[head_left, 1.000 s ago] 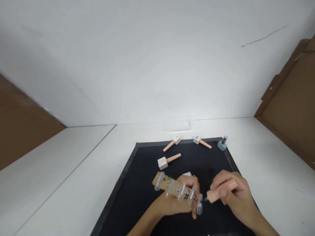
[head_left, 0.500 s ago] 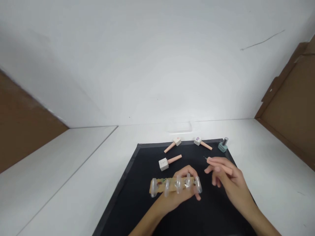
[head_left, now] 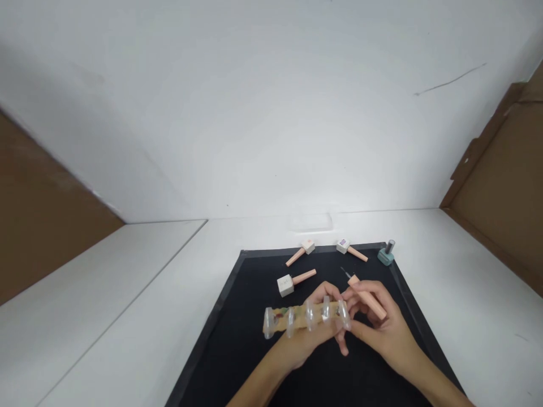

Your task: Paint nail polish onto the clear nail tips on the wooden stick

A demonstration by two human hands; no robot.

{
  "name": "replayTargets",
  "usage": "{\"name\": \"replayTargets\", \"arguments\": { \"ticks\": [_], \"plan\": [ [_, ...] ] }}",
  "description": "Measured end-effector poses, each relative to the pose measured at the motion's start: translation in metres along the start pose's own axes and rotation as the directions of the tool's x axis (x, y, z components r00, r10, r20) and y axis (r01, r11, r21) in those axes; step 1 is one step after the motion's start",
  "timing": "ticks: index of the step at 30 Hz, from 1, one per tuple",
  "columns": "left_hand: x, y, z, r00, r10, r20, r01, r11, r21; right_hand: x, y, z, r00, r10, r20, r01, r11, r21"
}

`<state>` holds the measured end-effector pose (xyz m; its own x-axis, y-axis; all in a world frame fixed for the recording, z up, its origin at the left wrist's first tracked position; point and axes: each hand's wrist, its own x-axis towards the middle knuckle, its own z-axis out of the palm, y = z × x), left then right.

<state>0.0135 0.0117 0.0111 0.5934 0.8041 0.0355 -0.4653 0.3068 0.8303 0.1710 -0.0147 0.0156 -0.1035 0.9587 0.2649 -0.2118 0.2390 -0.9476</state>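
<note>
My left hand (head_left: 311,339) grips a yellowish nail display stand (head_left: 300,317) that carries several clear false nails (head_left: 310,315) in a row. Between the fingers of my right hand (head_left: 382,330) is a peach nail polish brush cap (head_left: 368,298), its thin brush pointing up and to the left. The thumb and a fingertip of that hand are at the right-most clear nail (head_left: 343,315); whether they pinch it is hard to see. Beyond my hands, a white polish bottle (head_left: 285,285) with a peach cap lies on the black mat (head_left: 237,305).
Two more white bottles with peach caps, one to the left (head_left: 308,246) and one to the right (head_left: 343,246), lie along the mat's far edge. A teal bottle (head_left: 386,257) stands at the far right corner. Behind is a clear plastic tray (head_left: 314,223); cardboard (head_left: 500,164) borders the right side.
My right hand drew the brush away from the right-most nail, turned it upward, then came left so its fingers reach that nail. The display stand went from slanted to nearly level.
</note>
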Motion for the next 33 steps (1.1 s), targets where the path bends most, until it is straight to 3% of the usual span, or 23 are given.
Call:
{"name": "replayTargets", "arguments": {
  "ticks": [6,13,20,23,25,27,29,33],
  "plan": [
    [0.0,-0.001,-0.001,0.999,0.004,0.04,-0.004,1.0,-0.006,0.002,-0.005,0.001,0.998,-0.063,0.009,0.063,0.993,-0.1],
    [-0.007,0.01,-0.013,0.994,0.107,0.035,-0.11,0.989,0.102,0.008,-0.007,-0.011,0.994,-0.107,-0.011,0.107,0.993,-0.043],
    [-0.009,0.012,-0.011,0.992,0.128,-0.009,-0.125,0.977,0.176,0.012,-0.011,-0.019,1.0,-0.003,0.019,0.003,1.0,-0.009],
    [-0.01,0.018,-0.007,0.993,0.116,-0.028,-0.108,0.974,0.2,0.013,-0.018,-0.026,1.0,0.024,0.009,-0.023,0.993,-0.118],
    [-0.01,0.021,-0.007,0.994,0.109,-0.009,-0.104,0.967,0.231,0.013,-0.026,-0.029,0.995,0.004,-0.099,-0.028,0.971,-0.237],
    [-0.011,0.023,-0.01,0.995,0.094,0.02,-0.096,0.96,0.264,0.013,-0.034,-0.029,0.971,-0.122,-0.205,0.051,0.945,-0.323],
    [-0.01,0.022,-0.013,0.997,0.063,0.041,-0.072,0.954,0.291,0.012,-0.04,-0.028,0.938,-0.258,-0.23,0.15,0.903,-0.402],
    [-0.008,0.02,-0.015,0.998,0.006,0.055,-0.022,0.951,0.309,0.011,-0.046,-0.026,0.875,-0.469,-0.119,0.354,0.788,-0.504]
  ]
}}
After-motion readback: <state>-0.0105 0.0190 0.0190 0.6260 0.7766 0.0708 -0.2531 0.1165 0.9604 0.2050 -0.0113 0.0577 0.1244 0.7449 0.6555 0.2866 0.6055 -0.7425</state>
